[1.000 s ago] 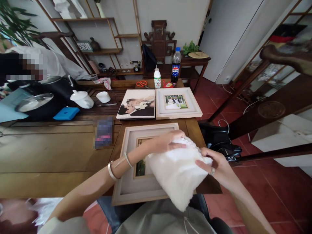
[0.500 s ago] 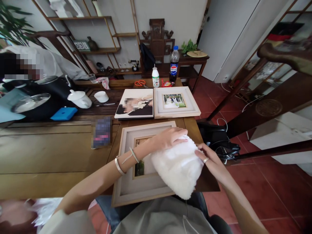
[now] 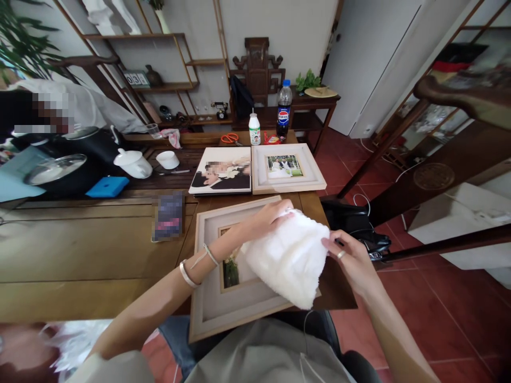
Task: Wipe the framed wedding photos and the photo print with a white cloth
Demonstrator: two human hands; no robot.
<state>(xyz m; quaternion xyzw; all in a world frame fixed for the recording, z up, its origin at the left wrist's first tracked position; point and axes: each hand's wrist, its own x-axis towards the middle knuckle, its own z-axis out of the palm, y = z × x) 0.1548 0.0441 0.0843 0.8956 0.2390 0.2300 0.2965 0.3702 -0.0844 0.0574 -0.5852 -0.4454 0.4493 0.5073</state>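
Observation:
A fluffy white cloth [image 3: 289,252] is stretched between my two hands above a light wooden picture frame [image 3: 202,319]. My left hand [image 3: 271,221] grips its upper left edge, fingers closed on it. At the cloth's right corner, my right hand [image 3: 349,252] pinches it between thumb and fingers. The picture frame lies at the table's near edge, overhanging slightly toward my lap. Its right half and much of the photo inside are hidden by the cloth and my left forearm.
Behind lie a photo panel [image 3: 223,178] and a second framed photo [image 3: 287,189]. Further back are a white bottle [image 3: 254,130], a cola bottle [image 3: 283,114] and orange-handled scissors [image 3: 230,139]. A white teapot [image 3: 133,164], cup [image 3: 167,159] and blue box [image 3: 107,186] sit left, near another person.
The cloth has been spread flatter and lifted a little at its lower corner. My right hand has shifted slightly right. Both hands keep their hold.

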